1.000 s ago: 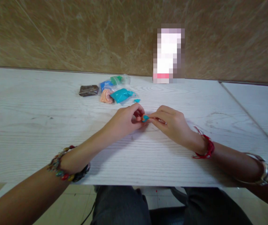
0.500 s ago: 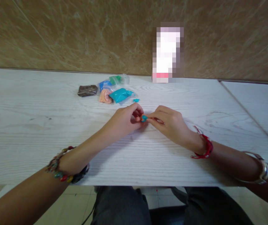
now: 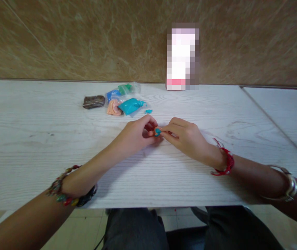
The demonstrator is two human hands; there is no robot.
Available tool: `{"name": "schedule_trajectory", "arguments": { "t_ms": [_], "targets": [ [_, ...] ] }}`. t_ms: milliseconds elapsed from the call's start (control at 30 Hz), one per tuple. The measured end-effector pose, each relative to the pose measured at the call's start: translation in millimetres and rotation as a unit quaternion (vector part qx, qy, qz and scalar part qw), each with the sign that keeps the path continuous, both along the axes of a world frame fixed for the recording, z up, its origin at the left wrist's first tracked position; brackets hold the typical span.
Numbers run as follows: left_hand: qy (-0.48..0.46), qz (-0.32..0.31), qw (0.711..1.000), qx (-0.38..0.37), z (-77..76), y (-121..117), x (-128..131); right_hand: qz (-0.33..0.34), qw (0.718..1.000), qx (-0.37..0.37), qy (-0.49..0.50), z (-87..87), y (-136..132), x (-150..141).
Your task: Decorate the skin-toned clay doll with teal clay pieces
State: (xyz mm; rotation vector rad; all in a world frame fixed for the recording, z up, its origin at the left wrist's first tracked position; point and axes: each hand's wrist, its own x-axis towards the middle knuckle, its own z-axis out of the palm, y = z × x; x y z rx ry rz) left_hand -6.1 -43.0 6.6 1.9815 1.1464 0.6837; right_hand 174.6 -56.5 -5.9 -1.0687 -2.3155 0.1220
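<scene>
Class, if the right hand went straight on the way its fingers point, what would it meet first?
The right hand would first meet the small blue-and-orange lump, which it seems to touch, then probably the left hand; depth is hard to judge.

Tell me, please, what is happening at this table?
A person's left hand holds a small orange-and-turquoise lump of clay-like material over the pale wood-grain table. The fingertips of the right hand are at its turquoise part; whether they grip it is hard to tell. Beyond the hands lie a loose turquoise scrap and clear plastic packets with turquoise, peach, blue, green and dark brown contents.
</scene>
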Motion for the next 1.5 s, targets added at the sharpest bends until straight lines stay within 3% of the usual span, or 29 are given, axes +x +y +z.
{"name": "schedule_trajectory", "arguments": {
  "t_ms": [867, 1300, 1500],
  "targets": [
    [-0.066, -0.014, 0.997, -0.038, -3.0, 1.5, -0.2, 0.017, 0.999, 0.043, -0.025, -2.6, -0.2, 1.2],
    [-0.130, -0.019, 0.986, -0.098, 0.4, 4.1, -0.9, 0.059, 0.990, 0.062, 0.111, -4.1, 3.0, 3.0],
    [-0.153, -0.001, 0.981, -0.123, 4.8, 6.1, -2.1, 0.061, 0.984, 0.116, 0.123, -0.4, 1.5, 5.2]
  ]
}}
